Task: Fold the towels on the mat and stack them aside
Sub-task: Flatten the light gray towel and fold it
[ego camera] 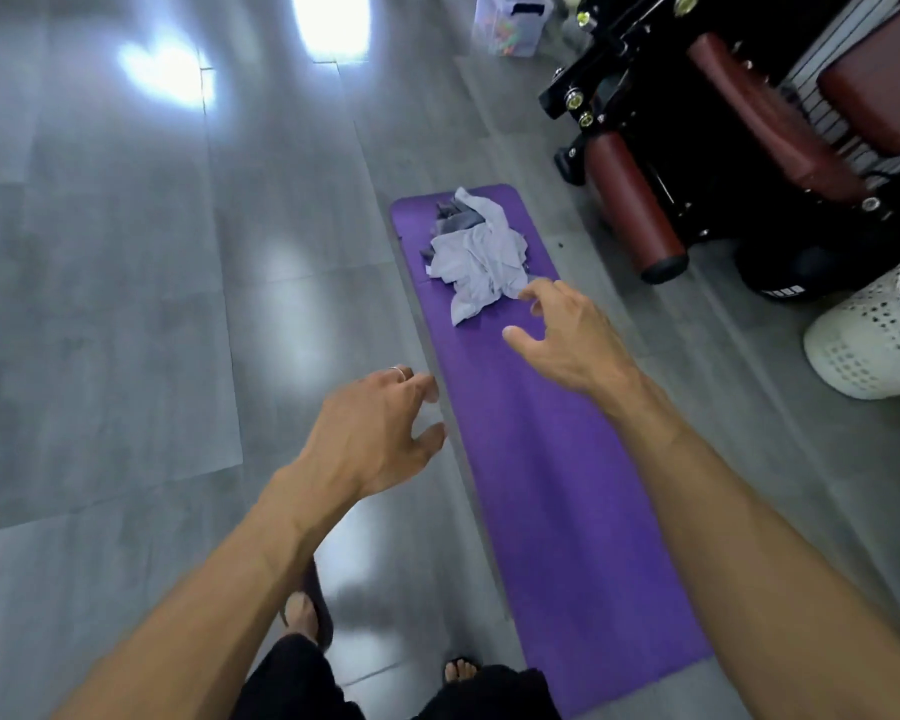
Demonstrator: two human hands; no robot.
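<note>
A long purple mat (552, 485) lies on the grey floor, running away from me. At its far end sits a crumpled heap of towels (481, 257), pale lilac ones on top and a darker grey one (453, 220) beneath. My right hand (562, 335) hovers over the mat just short of the heap, fingers spread and loosely curved, holding nothing. My left hand (380, 433), with a ring on one finger, reaches out over the mat's left edge, fingers relaxed and empty.
A black gym machine with dark red pads (723, 137) stands right of the mat. A white perforated basket (874, 335) lies at the right edge. A clear plastic box (510, 23) is at the back. My feet in sandals (302, 615) stand at the mat's near left.
</note>
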